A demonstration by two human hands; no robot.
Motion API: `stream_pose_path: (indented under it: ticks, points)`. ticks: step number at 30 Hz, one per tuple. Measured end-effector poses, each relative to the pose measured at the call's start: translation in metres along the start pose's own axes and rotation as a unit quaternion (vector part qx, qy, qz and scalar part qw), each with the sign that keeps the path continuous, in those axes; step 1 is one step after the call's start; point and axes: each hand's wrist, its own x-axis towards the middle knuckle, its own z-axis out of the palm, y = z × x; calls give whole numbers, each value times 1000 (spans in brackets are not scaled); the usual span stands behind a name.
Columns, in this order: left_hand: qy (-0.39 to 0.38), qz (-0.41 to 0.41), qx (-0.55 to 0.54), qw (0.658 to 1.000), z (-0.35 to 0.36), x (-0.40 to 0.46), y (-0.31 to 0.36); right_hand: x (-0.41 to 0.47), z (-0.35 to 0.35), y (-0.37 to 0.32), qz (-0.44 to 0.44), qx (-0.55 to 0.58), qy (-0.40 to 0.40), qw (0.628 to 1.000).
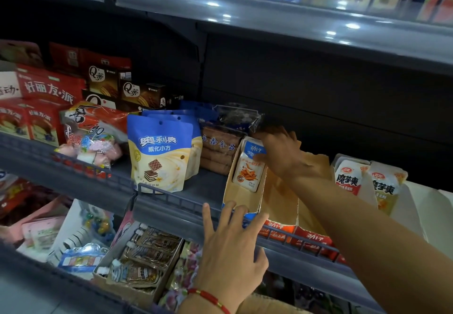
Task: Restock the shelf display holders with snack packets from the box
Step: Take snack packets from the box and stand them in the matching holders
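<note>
A snack packet [248, 166] stands upright at the far end of a cardboard holder [241, 199] on the shelf [171, 205], its top pinched by the right hand [282, 153]. The left hand [232, 245], fingers spread, touches the holder's near end. A blue wafer pouch [160, 154] stands left.

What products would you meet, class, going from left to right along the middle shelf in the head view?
Red pie boxes → clear bag of pastel sweets → blue-and-cream wafer pouch → clear pack of brown biscuits → open cardboard display holder with a white-and-blue snack packet → white-and-red konjac snack packets.
</note>
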Motion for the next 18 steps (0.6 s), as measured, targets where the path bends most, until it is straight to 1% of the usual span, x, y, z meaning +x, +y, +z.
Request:
stream_pose_path:
  ticks: [2, 5, 10, 12, 14, 18]
  points:
    - [-19, -9, 11, 1000, -4, 1, 2, -1, 4, 2, -2, 26, 8, 1000]
    - [-3, -13, 2, 1000, -10, 0, 5, 1, 9, 4, -7, 47, 2, 999]
    - [-41, -15, 13, 999, -19, 0, 8, 7, 11, 9, -5, 30, -1, 1000]
    - [-52, -16, 13, 998, -19, 0, 8, 6, 11, 10, -2, 33, 15, 999]
    - [-55, -13, 23, 998, -17, 0, 6, -1, 10, 10, -12, 54, 47, 997]
    - [-64, 16, 38, 997, -16, -4, 0, -54, -1, 13, -57, 136, 118, 982]
